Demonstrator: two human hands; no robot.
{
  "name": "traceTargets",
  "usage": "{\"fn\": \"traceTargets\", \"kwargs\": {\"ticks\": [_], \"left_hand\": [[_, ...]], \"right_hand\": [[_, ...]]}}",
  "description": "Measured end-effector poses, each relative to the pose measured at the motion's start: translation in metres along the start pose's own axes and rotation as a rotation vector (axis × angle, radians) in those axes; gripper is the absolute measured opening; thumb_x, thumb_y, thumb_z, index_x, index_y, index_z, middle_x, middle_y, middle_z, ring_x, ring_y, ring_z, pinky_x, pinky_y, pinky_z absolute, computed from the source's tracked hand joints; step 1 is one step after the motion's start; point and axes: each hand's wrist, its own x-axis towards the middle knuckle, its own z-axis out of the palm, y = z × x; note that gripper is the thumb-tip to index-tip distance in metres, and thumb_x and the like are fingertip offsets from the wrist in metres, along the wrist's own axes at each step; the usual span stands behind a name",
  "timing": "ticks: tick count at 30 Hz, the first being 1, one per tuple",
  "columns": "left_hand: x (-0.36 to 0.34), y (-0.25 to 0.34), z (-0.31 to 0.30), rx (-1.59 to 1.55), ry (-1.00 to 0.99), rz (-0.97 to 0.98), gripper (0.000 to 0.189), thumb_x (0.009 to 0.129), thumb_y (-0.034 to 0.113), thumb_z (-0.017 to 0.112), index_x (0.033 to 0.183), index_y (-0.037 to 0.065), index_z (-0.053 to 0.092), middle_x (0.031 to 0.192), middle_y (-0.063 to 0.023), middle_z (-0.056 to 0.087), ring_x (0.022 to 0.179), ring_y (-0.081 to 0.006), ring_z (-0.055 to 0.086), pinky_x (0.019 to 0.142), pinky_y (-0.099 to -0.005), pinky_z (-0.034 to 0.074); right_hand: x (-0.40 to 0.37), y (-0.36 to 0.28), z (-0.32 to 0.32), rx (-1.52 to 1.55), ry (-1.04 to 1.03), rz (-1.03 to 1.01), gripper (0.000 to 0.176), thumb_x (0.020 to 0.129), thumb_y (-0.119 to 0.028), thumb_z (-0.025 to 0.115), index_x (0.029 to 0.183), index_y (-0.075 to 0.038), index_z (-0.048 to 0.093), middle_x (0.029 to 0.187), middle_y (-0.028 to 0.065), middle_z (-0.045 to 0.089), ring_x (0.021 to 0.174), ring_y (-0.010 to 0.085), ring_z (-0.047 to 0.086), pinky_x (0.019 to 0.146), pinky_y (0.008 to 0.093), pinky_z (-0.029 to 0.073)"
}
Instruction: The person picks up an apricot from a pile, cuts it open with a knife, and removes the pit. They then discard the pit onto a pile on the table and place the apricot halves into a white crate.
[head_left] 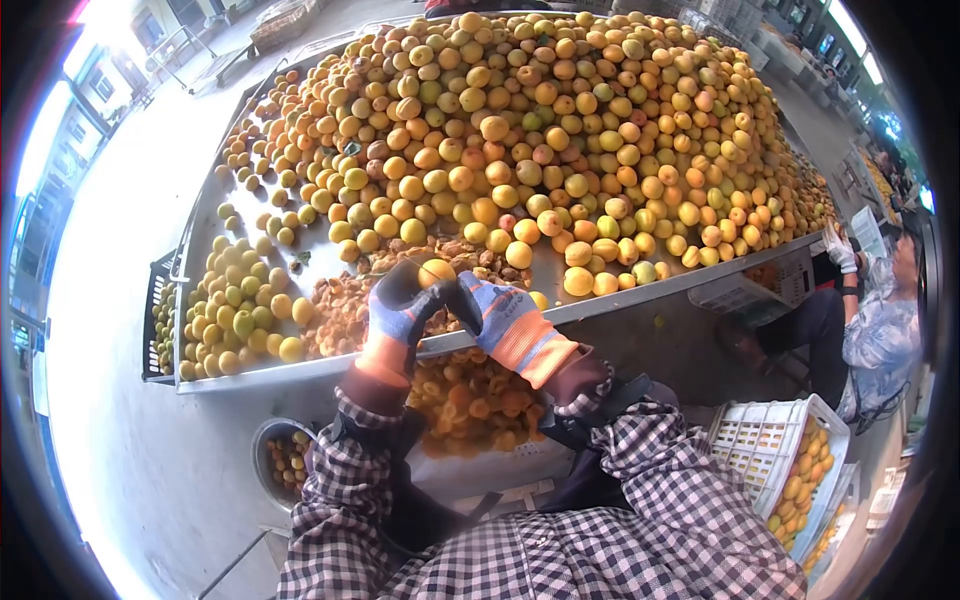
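- Pinching one yellow-orange fruit (437, 272) between them, your gloved left hand (397, 305) and gloved right hand (497, 315) met above the near edge of the metal table (325, 262). Both had fingers bent inward; you could not tell the exact thumb contact.
- Held items numbered one. The two-handed hold presumably steadied a small, round body better than one hand would.
- Just beside your hands lay one bed of brown-orange pieces (345, 310), too crowded to count, probably placed near you for a short reach.
- Left of that bed, you had one cluster of yellow-green fruit (235, 310), several dozen by eye.
- Farther out rose one heap of whole fruit (540, 130), in the hundreds, likely banked back to leave your near edge workable.
- Below the table edge, between your forearms, sat one mass of orange pieces (470, 400), uncountable through blur.
- To your left stood one bucket (259, 465) and one black crate (158, 360).
- To your right, one white crate (755, 440) tilted, presumably to expose its contents; beyond it sat one other person (880, 325).
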Motion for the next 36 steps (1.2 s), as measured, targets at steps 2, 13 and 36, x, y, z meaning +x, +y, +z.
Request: {"fn": "traceTargets", "kwargs": {"ticks": [2, 13, 36], "left_hand": [[-0.001, -0.001, 0.001, -0.108, 0.015, -0.051, 0.043, 0.083, 0.013, 0.073, 0.121, -0.002, 0.059, 0.100, -0.0078, 0.068, 0.083, -0.0138, 0.065, 0.071, -0.0248, 0.053], [-0.003, 0.008, 0.022, -0.101, 0.160, -0.033, 0.030, 0.082, 0.018, 0.076, 0.103, -0.001, 0.065, 0.088, -0.0028, 0.067, 0.077, -0.0089, 0.061, 0.068, -0.0226, 0.050], [-0.011, 0.020, 0.016, -0.113, 0.039, -0.035, 0.047, 0.078, 0.019, 0.065, 0.117, -0.006, 0.058, 0.085, -0.0102, 0.068, 0.059, -0.0134, 0.060, 0.051, -0.0229, 0.047]], "right_hand": [[0.001, 0.001, 0.003, -0.043, -0.023, 0.031, 0.030, 0.089, -0.022, 0.057, 0.113, -0.006, 0.050, 0.098, 0.0189, 0.066, 0.089, 0.0359, 0.066, 0.075, 0.0440, 0.052], [0.001, -0.007, -0.012, 0.082, 0.184, -0.059, 0.056, 0.089, -0.022, 0.058, 0.139, -0.008, 0.036, 0.112, 0.0203, 0.062, 0.096, 0.0363, 0.065, 0.080, 0.0428, 0.052], [-0.007, 0.005, 0.001, 0.458, 0.092, -0.160, 0.060, 0.087, -0.016, 0.063, 0.140, -0.003, 0.037, 0.109, 0.0223, 0.064, 0.100, 0.0392, 0.062, 0.080, 0.0408, 0.051]]}}
